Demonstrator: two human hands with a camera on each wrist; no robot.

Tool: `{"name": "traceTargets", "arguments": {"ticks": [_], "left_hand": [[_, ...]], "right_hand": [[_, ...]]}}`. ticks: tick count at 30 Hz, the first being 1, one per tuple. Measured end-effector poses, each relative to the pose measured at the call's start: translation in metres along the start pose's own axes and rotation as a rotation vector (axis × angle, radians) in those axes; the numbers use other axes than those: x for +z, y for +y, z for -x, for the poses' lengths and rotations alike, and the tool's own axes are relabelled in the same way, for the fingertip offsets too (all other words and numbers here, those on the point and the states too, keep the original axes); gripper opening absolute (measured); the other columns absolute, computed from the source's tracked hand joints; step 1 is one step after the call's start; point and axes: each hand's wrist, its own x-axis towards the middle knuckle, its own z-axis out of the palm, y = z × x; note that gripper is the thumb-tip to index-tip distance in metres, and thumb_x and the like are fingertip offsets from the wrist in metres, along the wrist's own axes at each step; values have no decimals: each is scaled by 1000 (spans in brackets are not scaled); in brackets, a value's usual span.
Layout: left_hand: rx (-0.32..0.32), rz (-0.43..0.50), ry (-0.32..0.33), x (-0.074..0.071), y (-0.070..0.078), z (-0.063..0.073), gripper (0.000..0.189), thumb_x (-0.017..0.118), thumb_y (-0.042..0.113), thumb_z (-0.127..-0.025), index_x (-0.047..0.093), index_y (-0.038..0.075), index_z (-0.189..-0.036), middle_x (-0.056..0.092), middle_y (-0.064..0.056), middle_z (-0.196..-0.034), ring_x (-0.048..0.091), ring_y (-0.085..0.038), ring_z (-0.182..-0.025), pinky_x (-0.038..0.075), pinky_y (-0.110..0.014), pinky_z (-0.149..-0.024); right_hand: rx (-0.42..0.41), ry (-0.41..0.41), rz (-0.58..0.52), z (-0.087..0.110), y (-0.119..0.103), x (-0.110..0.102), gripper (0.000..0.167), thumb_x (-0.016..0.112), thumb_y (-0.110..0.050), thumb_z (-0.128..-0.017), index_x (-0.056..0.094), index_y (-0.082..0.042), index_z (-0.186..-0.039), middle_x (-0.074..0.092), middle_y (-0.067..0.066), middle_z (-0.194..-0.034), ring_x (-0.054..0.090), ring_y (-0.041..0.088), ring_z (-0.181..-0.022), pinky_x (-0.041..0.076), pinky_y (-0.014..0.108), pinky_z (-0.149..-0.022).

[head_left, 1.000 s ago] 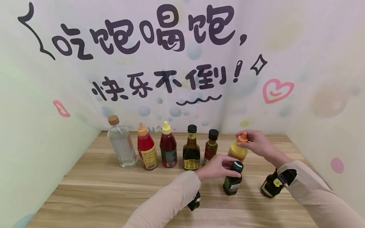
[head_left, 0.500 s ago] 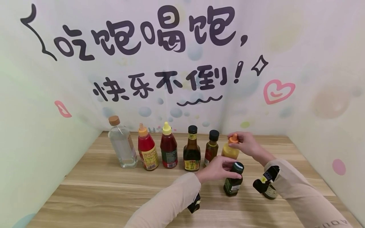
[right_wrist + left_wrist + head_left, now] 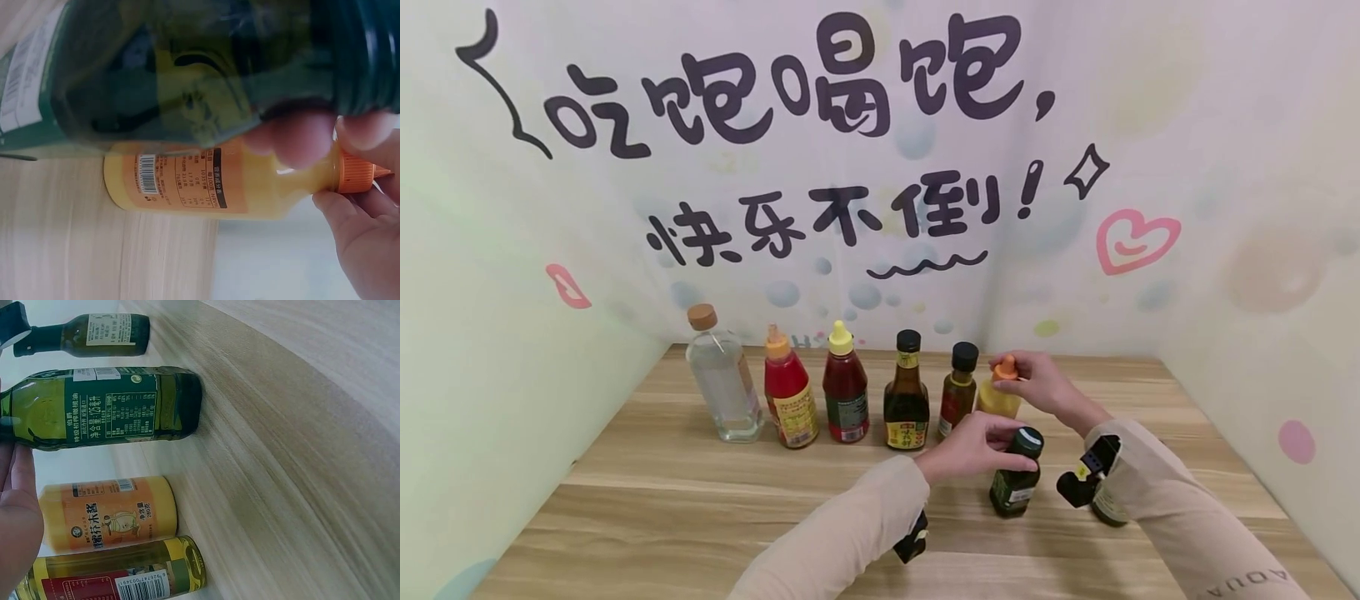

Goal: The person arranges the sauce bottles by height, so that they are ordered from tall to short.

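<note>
My left hand grips a small dark green olive oil bottle near its cap; the bottle stands upright at the front of the group. Behind it, my right hand pinches the orange nozzle cap of a yellow mustard squeeze bottle. That bottle stands beside a dark-capped bottle with a red label at the right end of the row. In the right wrist view the olive oil bottle fills the foreground and covers part of the mustard bottle. The left wrist view shows the fingers at the oil bottle's neck.
Leftward along the row stand a brown sauce bottle, two red sauce squeeze bottles and a clear bottle with a brown cap. Another dark bottle is partly hidden by the right wrist camera. A printed cloth hangs behind the wooden table.
My right hand has moved left with the mustard bottle, bringing it up beside the red-labelled bottle. The left hand and the olive oil bottle have stayed in place.
</note>
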Motion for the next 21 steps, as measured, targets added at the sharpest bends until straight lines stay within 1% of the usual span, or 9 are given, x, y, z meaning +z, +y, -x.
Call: {"name": "traceTargets", "arguments": {"ticks": [10,14,21], "left_hand": [[1,15,3,0,1,2,44,69,16,-77,57,5,-117,62,4,-103,56,0,-90,44,-14,-76],[4,21,1,0,-1,1,44,69,17,-77,57,5,-117,62,5,-103,56,0,-90,44,-14,-77],[8,19,4,0,-4,-1,46,70,20,-76,57,6,-118,61,7,-104,55,1,-91,44,-14,-76]], "right_hand": [[4,-42,-27,-6,5,1,33,61,-2,-81,53,6,-112,57,21,-107,54,32,-99,47,40,-81],[2,-46,-39,-6,6,1,34,61,-2,-81,52,6,-113,56,21,-107,54,32,-99,46,40,-81],[-13,-49,-26,-5,5,0,34,61,-3,-82,52,7,-113,56,22,-107,55,32,-97,47,39,-80]]}}
